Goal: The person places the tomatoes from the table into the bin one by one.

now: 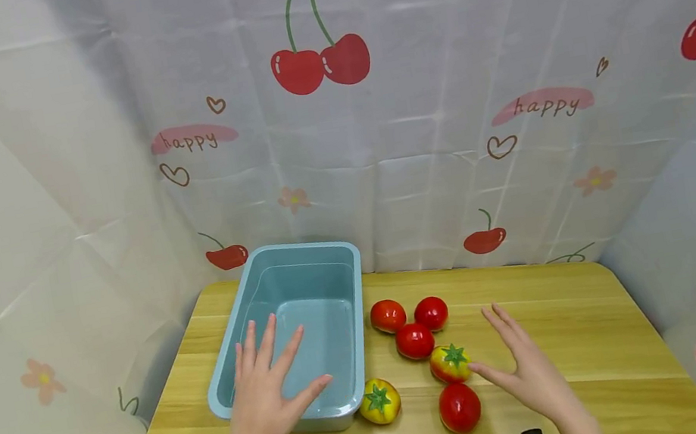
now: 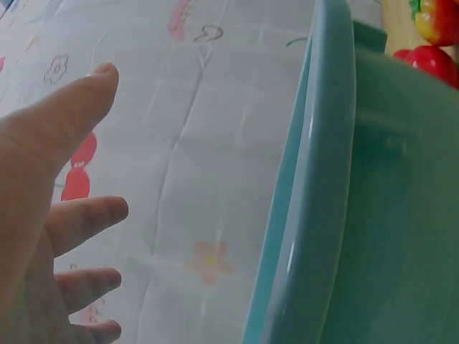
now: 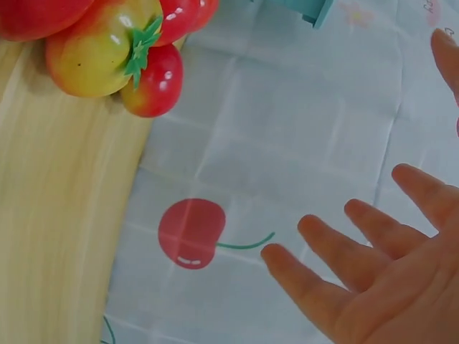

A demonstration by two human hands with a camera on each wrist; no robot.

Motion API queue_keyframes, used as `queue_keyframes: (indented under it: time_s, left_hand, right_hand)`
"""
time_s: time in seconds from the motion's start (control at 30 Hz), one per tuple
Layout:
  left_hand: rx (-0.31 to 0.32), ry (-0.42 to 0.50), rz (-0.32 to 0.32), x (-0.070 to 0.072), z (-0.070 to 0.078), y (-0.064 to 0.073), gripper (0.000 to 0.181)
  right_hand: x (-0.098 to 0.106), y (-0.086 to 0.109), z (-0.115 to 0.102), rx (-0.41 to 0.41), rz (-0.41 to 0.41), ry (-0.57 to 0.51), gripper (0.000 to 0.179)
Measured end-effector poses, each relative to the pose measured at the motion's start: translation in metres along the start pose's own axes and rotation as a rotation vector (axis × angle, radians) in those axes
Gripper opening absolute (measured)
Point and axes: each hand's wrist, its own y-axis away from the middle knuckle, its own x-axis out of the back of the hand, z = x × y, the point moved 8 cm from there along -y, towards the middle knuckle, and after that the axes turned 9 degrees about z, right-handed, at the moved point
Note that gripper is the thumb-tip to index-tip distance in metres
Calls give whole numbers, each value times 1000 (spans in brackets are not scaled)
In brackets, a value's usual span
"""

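My left hand (image 1: 264,396), fingers spread and holding nothing, hovers over the near left part of a light blue plastic tub (image 1: 358,277). In the left wrist view the thumb and fingers (image 2: 86,222) stand apart beside the tub's rim (image 2: 323,172). To the right of the tomatoes, my right hand (image 1: 533,374) is held up with straight fingers and nothing in it. Its thumb tip overlaps a yellow-red tomato (image 1: 449,365) with a green star-shaped top in the head view. Another yellow-red tomato (image 1: 380,401) sits against the tub's near right corner.
Several shiny red tomatoes, among them one at the front (image 1: 460,408) and one at the back (image 1: 388,315), lie right of the tub on the wooden table (image 1: 588,330). A white cherry-printed curtain (image 1: 414,114) encloses the back and sides.
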Motion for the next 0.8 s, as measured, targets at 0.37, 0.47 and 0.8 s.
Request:
queue_keyframes:
  time_s: [0.37,0.47,0.8]
  left_hand:
    - [123,181,170,26,-52,2,62]
    - [199,220,155,30,-67,6,62]
    - [389,338,101,27,-104,23,62]
  right_hand:
    - [-2,7,20,-63,39,-182,83]
    - [-4,10,25,-78,37,-217,83]
    - [-16,15,39,-87,23,-298,84]
